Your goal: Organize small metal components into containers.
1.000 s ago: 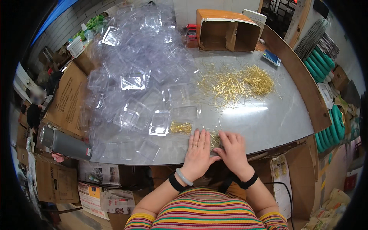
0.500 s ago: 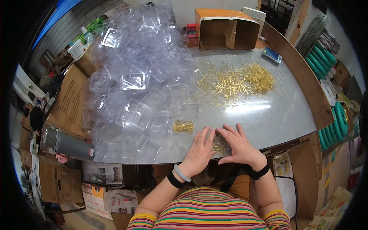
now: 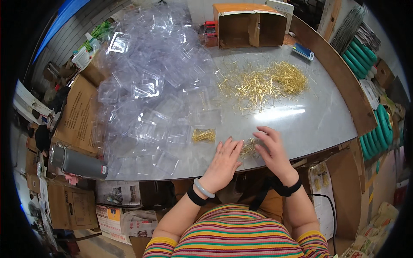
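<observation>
A small bunch of thin gold wire hooks (image 3: 249, 148) lies near the table's front edge, between my two hands. My left hand (image 3: 221, 165) rests along its left side with the fingers stretched out. On its right side, my right hand (image 3: 274, 152) is open, its fingers apart and curved, with the fingertips near the bunch. Whether a clear box surrounds these wires I cannot tell. A neat gold bundle (image 3: 204, 135) sits just beyond my left hand. Farther back, a loose pile of the same gold wires (image 3: 266, 84) spreads over the grey table (image 3: 312, 129).
A big heap of clear plastic boxes (image 3: 159, 77) covers the table's left half. A grey flask (image 3: 77, 161) lies at the front left. At the back stand an open orange cardboard box (image 3: 238, 30) and a blue flat device (image 3: 303, 51). A brown board (image 3: 331, 64) edges the right side.
My right hand has lifted and opened away from the bunch, moving slightly farther out. The left hand has stayed beside it. The whole view has shifted a little.
</observation>
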The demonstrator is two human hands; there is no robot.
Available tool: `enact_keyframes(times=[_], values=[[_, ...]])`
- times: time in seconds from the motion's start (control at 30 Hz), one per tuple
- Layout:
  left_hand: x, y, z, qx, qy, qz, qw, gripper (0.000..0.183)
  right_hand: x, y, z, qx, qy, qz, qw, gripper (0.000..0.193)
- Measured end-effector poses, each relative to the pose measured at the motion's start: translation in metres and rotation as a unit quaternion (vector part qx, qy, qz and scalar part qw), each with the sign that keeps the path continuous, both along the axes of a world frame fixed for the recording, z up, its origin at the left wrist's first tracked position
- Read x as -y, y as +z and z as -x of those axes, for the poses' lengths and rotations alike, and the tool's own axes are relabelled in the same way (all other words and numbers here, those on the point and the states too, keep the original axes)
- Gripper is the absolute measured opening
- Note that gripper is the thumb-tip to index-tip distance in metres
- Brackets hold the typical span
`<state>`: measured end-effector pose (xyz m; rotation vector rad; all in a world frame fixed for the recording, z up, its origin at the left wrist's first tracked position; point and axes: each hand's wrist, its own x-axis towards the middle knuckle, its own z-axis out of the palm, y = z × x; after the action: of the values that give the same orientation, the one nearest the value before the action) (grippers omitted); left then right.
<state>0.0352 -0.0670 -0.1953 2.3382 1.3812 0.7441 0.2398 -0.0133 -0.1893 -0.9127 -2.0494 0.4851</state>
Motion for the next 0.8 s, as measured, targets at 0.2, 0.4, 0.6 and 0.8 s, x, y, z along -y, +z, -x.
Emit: enact_keyframes(times=[0.2, 0.4, 0.6, 0.8], values=[[0.000, -0.008, 0.002, -0.011, 0.006, -0.005, 1.000, 0.056, 0.079, -0.022, -0.020, -0.012, -0.082, 0.151, 0.985, 0.018], [-0.004, 0.002, -0.003, -0.017, 0.000, -0.001, 1.000, 0.061, 0.099, -0.059, 0.009, -0.170, 0.012, 0.470, 0.866, 0.063], [-0.002, -0.005, -0.002, -0.083, 0.002, -0.020, 0.996, 0.065, 0.060, 0.012, 0.000, 0.000, -0.094, 0.081, 0.992, 0.040], [-0.001, -0.001, -0.003, -0.109, -0.002, -0.039, 0.993, 0.067, 0.014, 0.021, -0.005, 0.183, -0.059, -0.018, 0.981, 0.040]])
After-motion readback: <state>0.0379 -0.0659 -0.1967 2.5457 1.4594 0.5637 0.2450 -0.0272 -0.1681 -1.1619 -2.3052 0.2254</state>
